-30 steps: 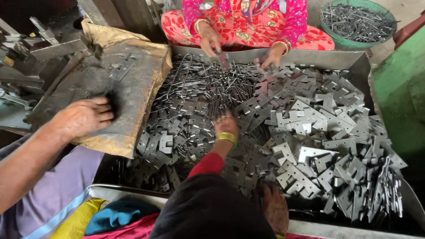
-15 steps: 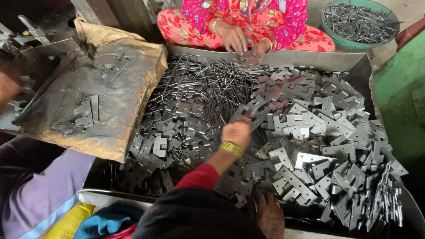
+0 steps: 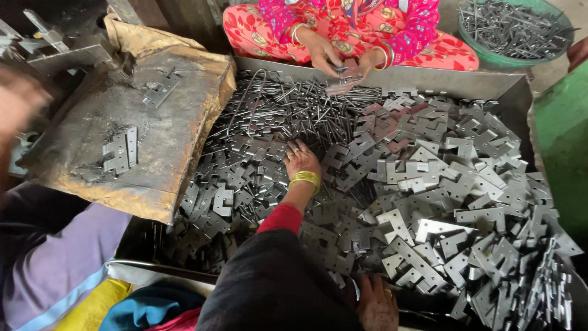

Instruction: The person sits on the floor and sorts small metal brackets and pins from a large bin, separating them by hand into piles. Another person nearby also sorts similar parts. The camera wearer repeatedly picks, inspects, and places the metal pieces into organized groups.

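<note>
Hinge plates (image 3: 120, 150) lie flat on the brown sacking (image 3: 184, 153) at the left, near my blurred left hand (image 3: 21, 101) — open or closed I cannot tell, the right hand is out of view — so it seems best to pinch one plate by its edges, slowly.

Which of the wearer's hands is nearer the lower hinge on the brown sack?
Left. The left hand, blurred, is left of the hinge, apart from it; the right hand is out of view.

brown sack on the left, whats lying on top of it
On the brown sack lie an assembled grey hinge, a second loose hinge piece and dark metal dust. What lies under the sack cannot be seen; its right edge overlaps the metal tray.
</note>
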Demonstrator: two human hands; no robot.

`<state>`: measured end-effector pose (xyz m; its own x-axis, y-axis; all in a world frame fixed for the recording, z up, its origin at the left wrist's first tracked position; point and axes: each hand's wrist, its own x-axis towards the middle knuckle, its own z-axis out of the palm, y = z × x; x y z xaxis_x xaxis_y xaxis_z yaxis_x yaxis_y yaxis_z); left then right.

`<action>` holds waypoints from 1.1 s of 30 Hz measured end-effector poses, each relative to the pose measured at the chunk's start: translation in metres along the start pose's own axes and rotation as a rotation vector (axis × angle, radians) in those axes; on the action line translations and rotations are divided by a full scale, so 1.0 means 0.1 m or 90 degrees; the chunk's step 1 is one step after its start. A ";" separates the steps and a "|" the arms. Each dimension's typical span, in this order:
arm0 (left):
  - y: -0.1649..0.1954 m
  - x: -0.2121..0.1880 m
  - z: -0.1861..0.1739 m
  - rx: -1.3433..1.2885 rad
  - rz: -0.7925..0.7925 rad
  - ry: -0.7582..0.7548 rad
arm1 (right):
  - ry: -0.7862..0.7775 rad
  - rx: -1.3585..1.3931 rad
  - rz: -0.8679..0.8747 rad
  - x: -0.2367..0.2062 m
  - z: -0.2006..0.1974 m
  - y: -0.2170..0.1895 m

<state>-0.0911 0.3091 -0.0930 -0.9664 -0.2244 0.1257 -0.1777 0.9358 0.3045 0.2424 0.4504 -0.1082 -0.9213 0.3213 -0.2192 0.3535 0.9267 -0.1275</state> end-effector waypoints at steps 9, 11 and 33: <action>0.50 0.15 0.00 -0.072 -0.172 -0.112 | -0.110 -0.148 -0.185 0.44 0.98 0.84; 0.48 0.23 -0.01 0.004 -0.181 -0.141 | -0.126 -0.209 -0.197 0.51 1.17 0.96; 0.32 0.47 0.10 -0.024 -0.178 -0.296 | -0.069 -0.254 -0.243 0.75 1.23 0.77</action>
<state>-0.1442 0.3311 -0.0865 -0.8650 -0.3118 -0.3932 -0.4414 0.8455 0.3004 0.2208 0.5220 -0.2531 -0.9426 -0.0530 -0.3296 -0.1092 0.9819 0.1545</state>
